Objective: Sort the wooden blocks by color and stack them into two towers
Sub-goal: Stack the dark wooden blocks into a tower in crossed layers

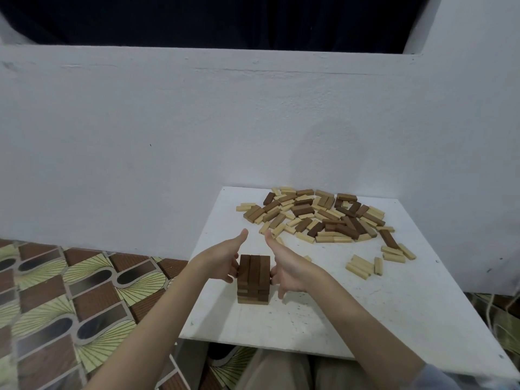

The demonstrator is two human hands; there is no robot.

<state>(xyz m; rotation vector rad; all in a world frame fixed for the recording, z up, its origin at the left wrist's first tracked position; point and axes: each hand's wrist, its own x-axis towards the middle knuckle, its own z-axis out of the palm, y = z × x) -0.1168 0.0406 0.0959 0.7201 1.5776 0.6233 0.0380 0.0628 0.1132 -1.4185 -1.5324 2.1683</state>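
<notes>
Both hands, left hand [225,261] and right hand [289,270], press straight fingers against dark tower [253,278].

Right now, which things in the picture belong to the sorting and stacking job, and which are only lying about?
Belong to the job:
- dark tower, pressed between left hand and right hand
- mixed pile of blocks
- small group of light blocks
- white board they lie on

Only lying about:
- patterned floor mat
- white wall

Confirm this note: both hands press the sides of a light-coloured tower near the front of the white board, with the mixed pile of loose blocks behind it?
Only the colour is wrong. The head view shows the tower is dark brown; the left hand and right hand do flank it, pile behind.
</notes>
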